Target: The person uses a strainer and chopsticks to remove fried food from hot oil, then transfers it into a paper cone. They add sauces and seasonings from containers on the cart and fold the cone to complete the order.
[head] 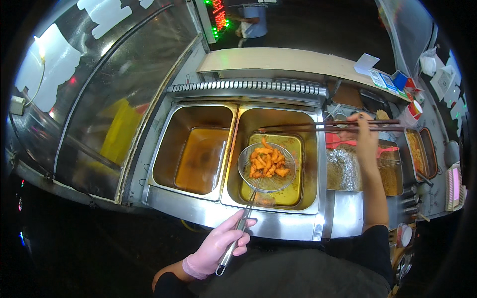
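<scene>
My left hand [225, 240], in a thin pale glove, grips the metal handle of a wire mesh skimmer [248, 181]. Golden-brown fried pieces [269, 162] lie heaped in the skimmer's bowl, which is over the right-hand fryer well [310, 186] with yellowish oil in it. My right hand [363, 128], bare, holds a pair of long dark chopsticks [298, 127]. Their tips reach over the back of the same well, behind the fried pieces and apart from them. Below the skimmer's rim, a blurred orange patch shows in the oil. The left-hand well [201, 160] contains browner oil.
Right of the fryer are a metal pan [344, 173] with red-handled tools [387, 149], a crumb-filled container [416, 151] and paper cups [414, 108]. A shelf [275, 59] runs behind the fryer. A clear panel [108, 93] rises on the left. Another person [254, 24] stands beyond the shelf.
</scene>
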The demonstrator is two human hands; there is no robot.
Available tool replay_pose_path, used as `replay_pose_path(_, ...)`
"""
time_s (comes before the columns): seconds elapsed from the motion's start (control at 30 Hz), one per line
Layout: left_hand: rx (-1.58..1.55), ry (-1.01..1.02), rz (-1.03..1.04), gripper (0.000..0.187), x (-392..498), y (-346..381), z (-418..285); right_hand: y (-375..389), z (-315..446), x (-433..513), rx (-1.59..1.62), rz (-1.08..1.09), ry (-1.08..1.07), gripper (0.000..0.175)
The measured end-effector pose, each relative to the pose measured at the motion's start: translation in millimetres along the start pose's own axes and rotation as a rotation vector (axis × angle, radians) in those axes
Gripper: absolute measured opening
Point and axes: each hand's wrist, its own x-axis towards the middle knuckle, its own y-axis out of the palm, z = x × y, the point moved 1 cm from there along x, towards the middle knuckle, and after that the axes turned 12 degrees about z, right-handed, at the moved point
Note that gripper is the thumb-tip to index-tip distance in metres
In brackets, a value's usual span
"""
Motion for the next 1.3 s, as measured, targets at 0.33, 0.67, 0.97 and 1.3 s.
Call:
replay_pose_path(0.33,0.171,0.112,0.012,0.070,-2.9,9.4,-28.8,-47.3,35.6,-20.8,-0.117,0.014,-0.029,0.030)
replay_pose_path(0.67,0.111,0.245,0.085,0.070,-11.6,11.6,-45.0,-19.0,-19.2,-13.4,-0.029,0.107,0.100,0.026)
replay_pose_path(0.97,0.056,0.355,0.087,0.071,-18.4,22.0,-43.1,-19.3,-18.0,-11.3,-0.041,0.099,0.071,0.026)
replay_pose_path(1.3,0.014,0.315,0.082,0.066,2.3,10.7,-25.6,-10.0,-0.6,-9.2,-0.170,0.115,0.060,0.024)
